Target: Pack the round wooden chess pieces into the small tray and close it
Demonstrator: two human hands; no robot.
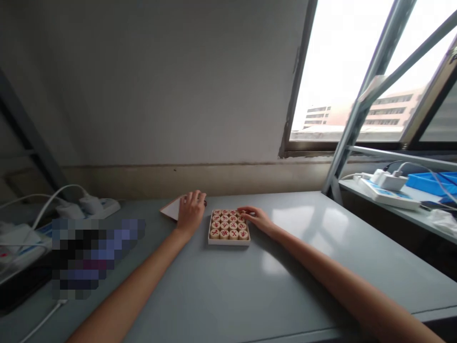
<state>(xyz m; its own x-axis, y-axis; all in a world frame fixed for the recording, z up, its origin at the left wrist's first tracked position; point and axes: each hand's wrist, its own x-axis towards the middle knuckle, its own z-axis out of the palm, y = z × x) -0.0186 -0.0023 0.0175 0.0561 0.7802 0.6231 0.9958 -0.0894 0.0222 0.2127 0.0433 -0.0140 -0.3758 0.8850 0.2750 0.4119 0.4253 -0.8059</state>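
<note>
Chinese chess pieces [224, 225], round and pale with red characters, stand in rows in a shallow white box [228, 242] on the grey table. My right hand [260, 219] reaches in from the right, its thumb and fingers closed around a chess piece at the box's far right corner; the fingers partly cover that piece. Left of the box, my left hand [191, 212] is curled, with a small dark thing [205, 203] showing at its fingertips, too small to name. Behind this hand lies a flat white lid or card [172, 208] with a brown edge, partly hidden.
Power strips with white plugs and cables [91, 205] lie at the left, beside a pixelated patch. A metal post [352, 124] rises at the table's far right corner. Beyond it, a lower shelf holds another power strip [389, 193] and a blue tray [428, 183]. A wall closes the back.
</note>
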